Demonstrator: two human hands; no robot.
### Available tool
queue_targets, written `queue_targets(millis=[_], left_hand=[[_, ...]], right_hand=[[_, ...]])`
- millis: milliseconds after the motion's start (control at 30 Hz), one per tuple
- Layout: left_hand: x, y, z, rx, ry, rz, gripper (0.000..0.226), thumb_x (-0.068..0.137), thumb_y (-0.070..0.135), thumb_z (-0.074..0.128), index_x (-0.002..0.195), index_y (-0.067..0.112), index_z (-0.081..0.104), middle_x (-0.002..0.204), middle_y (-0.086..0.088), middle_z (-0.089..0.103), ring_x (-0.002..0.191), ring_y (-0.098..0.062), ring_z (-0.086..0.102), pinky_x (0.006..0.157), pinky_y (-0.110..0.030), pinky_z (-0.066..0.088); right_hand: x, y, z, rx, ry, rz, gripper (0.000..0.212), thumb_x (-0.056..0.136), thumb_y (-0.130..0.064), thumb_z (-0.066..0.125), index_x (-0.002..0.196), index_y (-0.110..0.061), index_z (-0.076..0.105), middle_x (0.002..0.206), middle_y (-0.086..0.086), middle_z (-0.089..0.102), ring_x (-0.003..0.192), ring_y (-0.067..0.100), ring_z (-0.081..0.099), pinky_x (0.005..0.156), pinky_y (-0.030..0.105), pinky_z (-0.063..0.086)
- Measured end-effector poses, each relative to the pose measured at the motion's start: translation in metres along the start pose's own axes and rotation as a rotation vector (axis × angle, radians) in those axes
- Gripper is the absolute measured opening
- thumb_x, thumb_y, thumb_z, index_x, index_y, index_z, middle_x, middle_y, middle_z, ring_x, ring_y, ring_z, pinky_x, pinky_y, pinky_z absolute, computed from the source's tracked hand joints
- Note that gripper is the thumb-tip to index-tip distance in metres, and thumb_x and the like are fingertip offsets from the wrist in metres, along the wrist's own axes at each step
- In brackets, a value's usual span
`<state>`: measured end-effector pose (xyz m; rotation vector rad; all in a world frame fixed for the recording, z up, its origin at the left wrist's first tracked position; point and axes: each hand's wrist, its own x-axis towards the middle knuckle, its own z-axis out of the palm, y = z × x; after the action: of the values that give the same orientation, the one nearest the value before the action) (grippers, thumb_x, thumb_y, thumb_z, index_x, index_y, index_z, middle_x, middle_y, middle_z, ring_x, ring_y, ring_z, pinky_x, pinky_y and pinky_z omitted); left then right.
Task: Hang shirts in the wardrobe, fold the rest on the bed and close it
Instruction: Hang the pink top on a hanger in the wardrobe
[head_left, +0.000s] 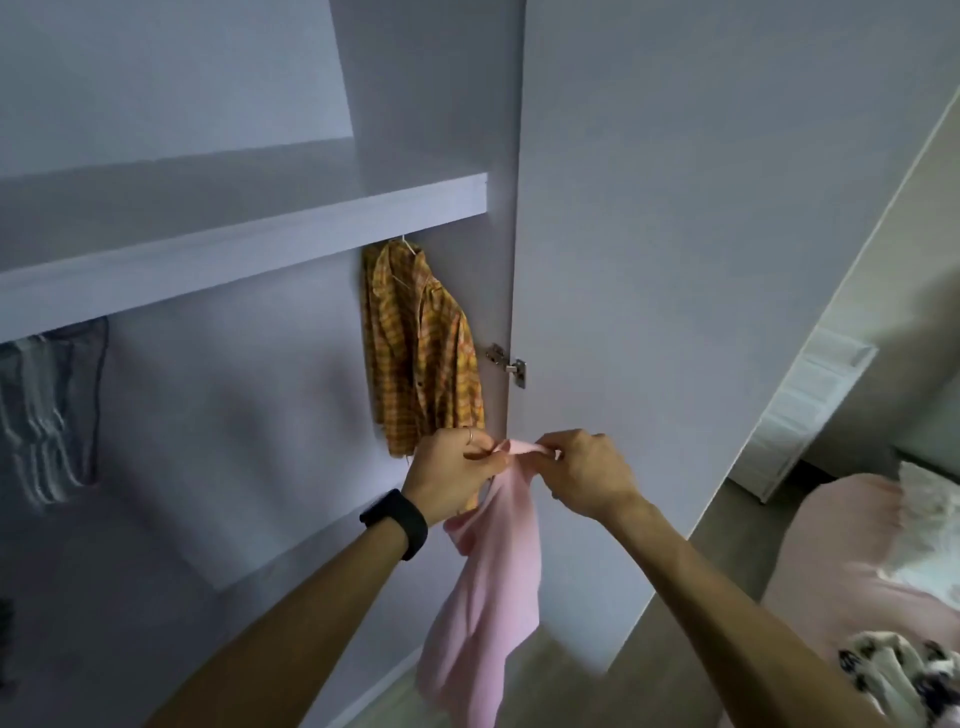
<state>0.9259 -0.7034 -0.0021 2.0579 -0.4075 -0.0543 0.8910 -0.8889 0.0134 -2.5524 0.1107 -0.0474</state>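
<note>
Closest to my lens, the left forearm (291, 629) rises from seven o'clock and the right forearm (737, 613) from five o'clock, and they converge near the middle of my view.

At nine o'clock, inside the open wardrobe (234, 415), I see a bunch of grey hanging items (47, 410) under the shelf (244, 234). They are too blurred for me to tell hangers from cloth. The shelf runs from nine o'clock up towards the centre. Just under its right end, a yellow plaid shirt (421, 353) hangs on a hanger against the wardrobe's right side wall.

Below the shirt's hem is the left hand (452, 470), which wears a black wristband (396, 522) and a ring (469, 435). Its fingers are curled and pinch the top edge of a pink garment (493, 582). The right hand (587, 470), just beside it, pinches the same edge, fingers and thumb closed on the cloth. The pink garment droops from both hands towards six o'clock, in front of the wardrobe's right edge.

A metal hinge (506, 364), just right of the plaid shirt, joins the side wall to the open door (701, 260), which fills one to three o'clock. At four o'clock, the bed (841, 561) with its pink cover carries a white cloth (930, 519). Nearer five o'clock a black-and-white patterned garment (893, 670) lies on it.
</note>
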Motion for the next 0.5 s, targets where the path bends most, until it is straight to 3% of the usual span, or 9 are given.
queue_targets(millis=[67,133,200,300,333,400,433,500], left_hand=[[0.001,-0.005,0.006,0.009,0.073,0.001,0.026,0.089,0.025,0.074,0.066,0.013,0.066,0.06,-0.003,0.063,0.059,-0.017,0.055,0.058,-0.028,0.041],[0.002,-0.01,0.014,0.01,0.149,0.0,0.033,0.087,0.025,0.074,0.059,0.018,0.06,0.054,0.001,0.057,0.051,-0.007,0.047,0.052,-0.019,0.036],[0.005,-0.013,0.014,-0.037,0.157,-0.005,0.032,0.087,0.027,0.075,0.058,0.022,0.062,0.053,0.004,0.057,0.051,-0.003,0.047,0.052,-0.012,0.035],[0.008,-0.021,0.001,-0.161,-0.051,-0.085,0.005,0.086,0.021,0.076,0.087,0.023,0.08,0.075,0.01,0.072,0.07,-0.001,0.063,0.068,-0.015,0.047],[0.008,-0.027,-0.005,-0.198,-0.086,-0.141,0.011,0.087,0.018,0.075,0.094,0.024,0.081,0.084,0.01,0.075,0.076,0.0,0.065,0.072,-0.018,0.05],[0.01,-0.042,-0.018,-0.194,-0.004,-0.238,0.015,0.09,0.018,0.072,0.096,0.03,0.079,0.097,0.012,0.074,0.087,0.0,0.065,0.084,-0.024,0.054],[0.01,-0.05,-0.023,-0.162,0.066,-0.264,0.014,0.091,0.019,0.071,0.097,0.031,0.076,0.101,0.016,0.071,0.095,-0.001,0.065,0.088,-0.023,0.054],[0.01,-0.065,-0.031,-0.107,0.147,-0.301,0.016,0.091,0.02,0.071,0.103,0.03,0.07,0.103,0.019,0.066,0.105,-0.009,0.063,0.081,-0.011,0.049]], right_hand=[[0.013,-0.006,0.0,0.362,-0.11,0.083,0.015,0.094,-0.024,0.057,0.09,-0.021,0.072,0.066,-0.001,0.073,0.059,0.016,0.07,0.058,0.029,0.056],[0.024,-0.013,-0.004,0.702,-0.198,0.132,0.018,0.085,-0.011,0.058,0.095,-0.012,0.073,0.08,0.008,0.077,0.074,0.022,0.075,0.069,0.033,0.062],[0.034,-0.017,-0.01,0.815,-0.244,0.12,0.023,0.072,-0.018,0.061,0.089,-0.016,0.075,0.087,0.009,0.077,0.082,0.026,0.076,0.073,0.033,0.062],[0.048,-0.015,-0.015,0.6,-0.169,0.015,0.025,0.066,-0.042,0.063,0.081,-0.025,0.072,0.084,-0.002,0.074,0.081,0.018,0.072,0.073,0.029,0.058],[0.052,-0.013,-0.017,0.458,-0.113,-0.029,0.021,0.068,-0.042,0.064,0.079,-0.026,0.069,0.082,-0.006,0.072,0.08,0.014,0.068,0.07,0.025,0.054],[0.06,-0.01,-0.02,0.333,-0.062,-0.124,0.006,0.077,-0.022,0.067,0.077,-0.027,0.065,0.08,-0.012,0.068,0.078,0.009,0.063,0.065,0.018,0.047],[0.062,-0.007,-0.022,0.311,-0.076,-0.167,0.015,0.08,-0.014,0.067,0.078,-0.028,0.064,0.08,-0.013,0.067,0.077,0.007,0.061,0.064,0.015,0.045],[0.062,-0.005,-0.03,0.282,-0.096,-0.25,0.023,0.085,-0.008,0.064,0.079,-0.03,0.063,0.081,-0.013,0.065,0.074,0.002,0.058,0.066,0.011,0.043]])
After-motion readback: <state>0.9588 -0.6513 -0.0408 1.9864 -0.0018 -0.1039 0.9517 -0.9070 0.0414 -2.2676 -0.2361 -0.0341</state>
